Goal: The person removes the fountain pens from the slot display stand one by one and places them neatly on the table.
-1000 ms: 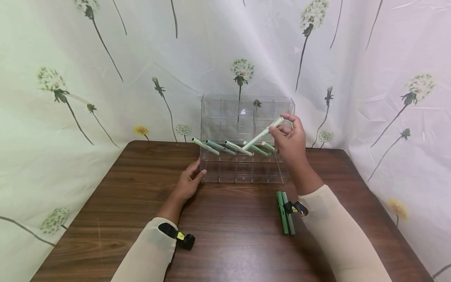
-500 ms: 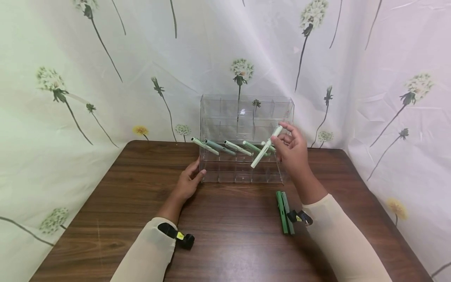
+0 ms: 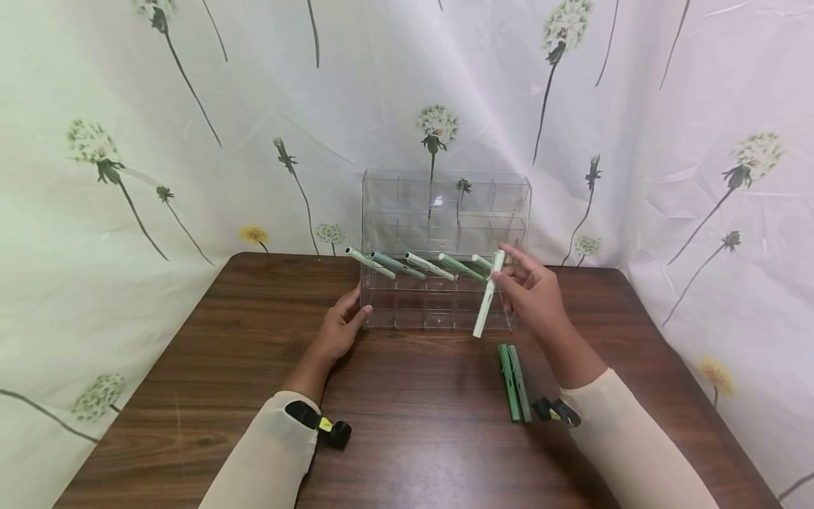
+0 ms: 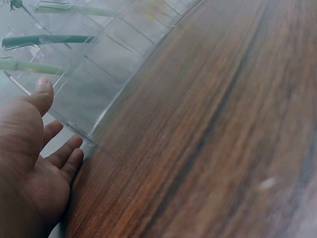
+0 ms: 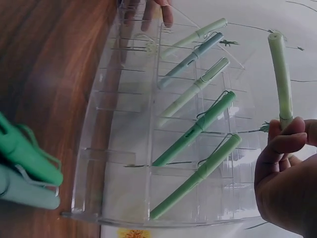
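A clear acrylic display stand (image 3: 439, 311) with stepped compartments stands at the far side of the table. Along its middle tier lean several capped pens in green shades, among them a blue-green pen (image 5: 190, 59) and a mid-green pen (image 5: 194, 130). My right hand (image 3: 531, 290) pinches a pale mint pen (image 3: 486, 305) near its clip end, in front of the stand's right side, with the other end pointing down. At the stand's lower left edge my left hand (image 3: 340, 326) rests with fairly straight fingers, its thumb (image 4: 43, 94) apart from them.
A bright green pen (image 3: 509, 385) and a grey-green pen (image 3: 520, 385) lie side by side on the brown wooden table (image 3: 407, 424), right of centre. Behind the stand hangs a white curtain (image 3: 318, 127) printed with dandelions.
My right hand has come down and toward me, swinging the mint pen from a slant over the stand's pens to a steeper, lower position. The left hand has stayed put.
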`<state>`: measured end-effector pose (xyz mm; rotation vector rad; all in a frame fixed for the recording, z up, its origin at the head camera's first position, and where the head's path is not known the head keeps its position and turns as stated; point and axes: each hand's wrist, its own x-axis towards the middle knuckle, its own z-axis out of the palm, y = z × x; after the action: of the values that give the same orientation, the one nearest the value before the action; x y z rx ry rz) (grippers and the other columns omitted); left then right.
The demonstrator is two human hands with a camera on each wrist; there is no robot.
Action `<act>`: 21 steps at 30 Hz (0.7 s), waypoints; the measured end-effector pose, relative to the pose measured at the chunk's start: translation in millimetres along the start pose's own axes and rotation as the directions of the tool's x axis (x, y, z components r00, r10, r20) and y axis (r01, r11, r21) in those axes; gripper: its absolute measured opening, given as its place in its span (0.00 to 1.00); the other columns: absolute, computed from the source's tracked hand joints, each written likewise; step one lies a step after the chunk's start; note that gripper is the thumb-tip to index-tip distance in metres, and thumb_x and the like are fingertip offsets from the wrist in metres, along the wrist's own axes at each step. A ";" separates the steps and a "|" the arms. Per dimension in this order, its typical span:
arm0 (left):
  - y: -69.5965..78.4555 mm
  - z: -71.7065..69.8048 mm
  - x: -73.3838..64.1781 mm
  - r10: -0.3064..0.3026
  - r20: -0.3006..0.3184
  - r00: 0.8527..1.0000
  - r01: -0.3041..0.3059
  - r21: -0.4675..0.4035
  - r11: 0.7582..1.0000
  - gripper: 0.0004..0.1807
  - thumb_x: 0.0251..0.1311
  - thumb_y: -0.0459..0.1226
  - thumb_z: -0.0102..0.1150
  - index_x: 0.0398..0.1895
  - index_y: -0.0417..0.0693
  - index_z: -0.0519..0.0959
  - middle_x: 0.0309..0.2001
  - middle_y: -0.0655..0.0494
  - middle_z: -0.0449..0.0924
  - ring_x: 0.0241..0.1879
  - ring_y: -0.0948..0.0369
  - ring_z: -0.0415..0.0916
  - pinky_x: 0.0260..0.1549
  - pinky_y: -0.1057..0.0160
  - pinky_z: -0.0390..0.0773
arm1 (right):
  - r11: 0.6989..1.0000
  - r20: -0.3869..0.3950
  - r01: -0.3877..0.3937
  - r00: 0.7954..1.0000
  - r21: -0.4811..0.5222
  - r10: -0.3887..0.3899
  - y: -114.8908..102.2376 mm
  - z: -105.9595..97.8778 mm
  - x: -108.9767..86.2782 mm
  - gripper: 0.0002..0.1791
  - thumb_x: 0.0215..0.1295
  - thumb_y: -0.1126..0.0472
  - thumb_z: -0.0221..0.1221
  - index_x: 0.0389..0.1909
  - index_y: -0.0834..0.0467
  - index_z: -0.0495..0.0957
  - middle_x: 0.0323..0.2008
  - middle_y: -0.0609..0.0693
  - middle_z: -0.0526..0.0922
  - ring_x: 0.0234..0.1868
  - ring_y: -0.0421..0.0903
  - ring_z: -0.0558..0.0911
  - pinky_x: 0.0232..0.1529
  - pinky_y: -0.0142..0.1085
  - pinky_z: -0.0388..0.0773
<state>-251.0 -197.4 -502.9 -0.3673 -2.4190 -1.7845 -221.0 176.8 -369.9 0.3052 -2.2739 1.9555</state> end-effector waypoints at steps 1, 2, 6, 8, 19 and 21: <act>0.1 0.1 0.0 -0.002 0.001 1.000 0.002 0.002 1.000 0.36 0.82 0.36 0.58 0.88 0.52 0.59 0.83 0.38 0.63 0.79 0.38 0.69 0.71 0.50 0.75 | 1.000 0.009 -0.008 1.000 -0.009 0.009 1.2 -1.3 -1.8 0.33 0.78 0.61 0.64 0.81 0.48 0.72 0.38 0.40 0.88 0.18 0.38 0.77 0.18 0.32 0.76; 0.2 0.2 0.1 -0.002 0.002 1.000 0.002 0.000 1.000 0.36 0.82 0.36 0.58 0.88 0.52 0.59 0.84 0.38 0.63 0.79 0.38 0.69 0.72 0.47 0.74 | 1.000 0.018 -0.021 1.000 -0.012 0.021 2.2 -2.4 -3.5 0.33 0.78 0.62 0.64 0.82 0.48 0.71 0.38 0.40 0.88 0.18 0.39 0.77 0.18 0.33 0.77; -0.4 0.4 0.3 -0.003 0.000 1.000 0.003 -0.005 1.000 0.36 0.82 0.36 0.58 0.88 0.52 0.59 0.84 0.38 0.63 0.80 0.39 0.68 0.71 0.56 0.75 | 0.996 0.052 -0.090 0.995 -0.001 0.090 4.2 -5.3 -9.7 0.35 0.78 0.65 0.61 0.83 0.49 0.69 0.41 0.42 0.85 0.19 0.40 0.78 0.21 0.35 0.81; -0.6 0.4 0.3 -0.002 -0.002 1.000 0.002 -0.009 1.000 0.36 0.82 0.36 0.58 0.88 0.52 0.59 0.84 0.39 0.63 0.79 0.39 0.68 0.68 0.64 0.75 | 0.992 0.073 -0.123 0.990 0.011 0.122 3.6 -6.5 -12.8 0.36 0.78 0.66 0.61 0.84 0.49 0.67 0.44 0.45 0.83 0.20 0.40 0.80 0.23 0.35 0.82; 2.5 0.5 -1.5 -0.022 -0.003 1.000 0.022 0.005 1.000 0.36 0.83 0.37 0.57 0.88 0.52 0.59 0.85 0.40 0.61 0.79 0.41 0.69 0.74 0.51 0.72 | 0.995 0.267 -0.083 0.959 -0.063 0.097 5.3 -13.8 -24.9 0.39 0.85 0.65 0.55 0.89 0.53 0.50 0.54 0.57 0.78 0.32 0.41 0.84 0.36 0.40 0.89; 3.3 0.6 -1.8 -0.022 0.003 1.000 0.022 0.006 1.000 0.36 0.83 0.37 0.57 0.88 0.52 0.58 0.85 0.40 0.61 0.80 0.40 0.68 0.75 0.47 0.72 | 0.993 0.283 -0.104 0.952 -0.062 0.117 5.4 -15.0 -26.8 0.40 0.86 0.65 0.54 0.89 0.53 0.48 0.58 0.62 0.77 0.36 0.47 0.90 0.39 0.46 0.92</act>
<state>-248.4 -196.2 -500.5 -0.3443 -2.4389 -1.7862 -196.7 194.3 -378.8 0.4961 -2.5614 2.0233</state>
